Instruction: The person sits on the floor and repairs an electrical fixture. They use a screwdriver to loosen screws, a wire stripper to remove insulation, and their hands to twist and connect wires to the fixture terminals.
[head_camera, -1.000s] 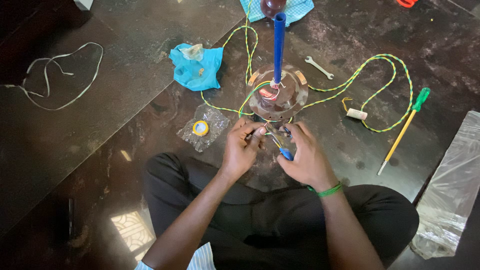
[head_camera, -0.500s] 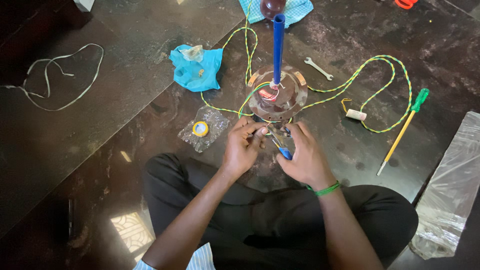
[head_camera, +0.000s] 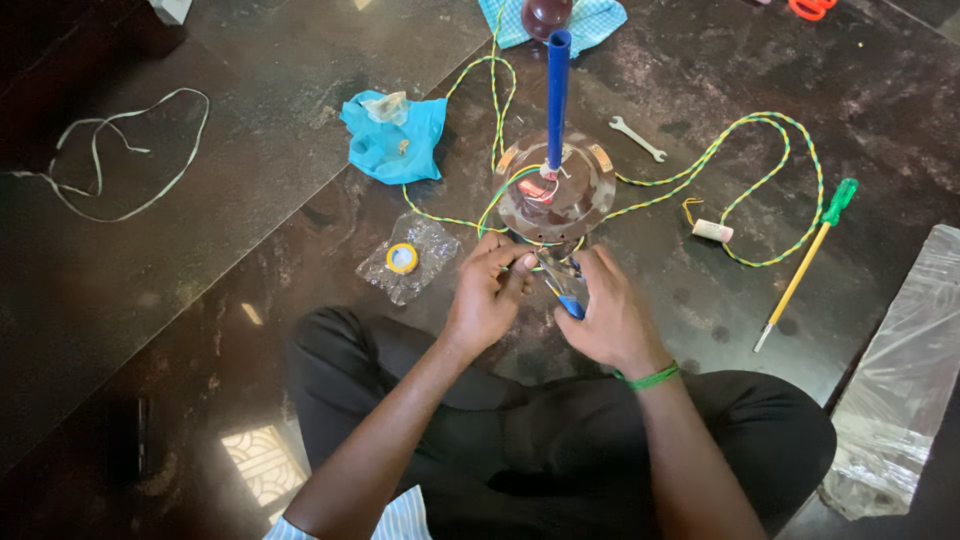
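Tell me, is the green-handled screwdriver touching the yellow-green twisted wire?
Apart. The head view shows bare dark floor between the screwdriver and the nearest loop of wire.

I see a seated person in black trousers (head_camera: 600, 440), forearms bare; a striped pale-blue sleeve (head_camera: 400, 520) at the left elbow, a green thread band (head_camera: 648, 377) on the right wrist.

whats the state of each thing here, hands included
left hand: pinching a wire end
right hand: gripping blue-handled pliers, jaws toward the wire
round metal base: flat on the floor, blue tube upright in it
yellow-green twisted wire: loose, looped over the floor
green-handled screwdriver: lying unused
spanner: lying unused
yellow tape roll: on clear plastic
blue cloth: crumpled
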